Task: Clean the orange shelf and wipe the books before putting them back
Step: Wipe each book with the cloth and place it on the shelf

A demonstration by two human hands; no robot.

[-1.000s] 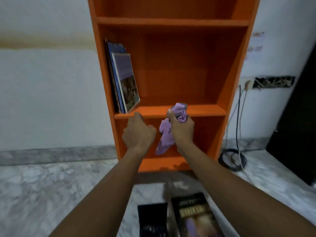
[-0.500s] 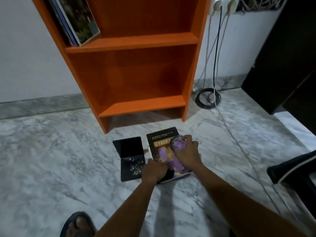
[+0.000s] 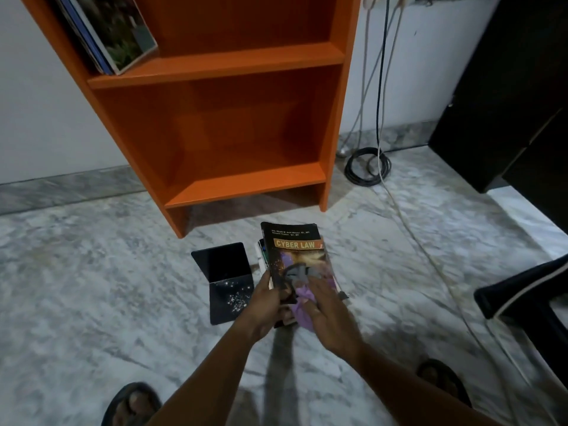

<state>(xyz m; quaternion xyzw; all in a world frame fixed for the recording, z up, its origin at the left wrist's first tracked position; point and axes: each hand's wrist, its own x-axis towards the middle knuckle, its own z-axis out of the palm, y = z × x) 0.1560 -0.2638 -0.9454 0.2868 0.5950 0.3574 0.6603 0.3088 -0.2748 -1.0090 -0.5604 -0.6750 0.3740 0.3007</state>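
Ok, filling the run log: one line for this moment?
left hand grips Cyber Law book | right hand presses purple cloth on cover | black book on floor

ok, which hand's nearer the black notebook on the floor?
Left. Left hand grips the Cyber Law book beside the notebook; right hand presses purple cloth farther right.

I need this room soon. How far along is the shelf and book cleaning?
Looks done: some books lean on the orange shelf. In hand: the left hand grips the Cyber Law book while the right hand presses a purple cloth on its cover. Left: the black book on the floor.
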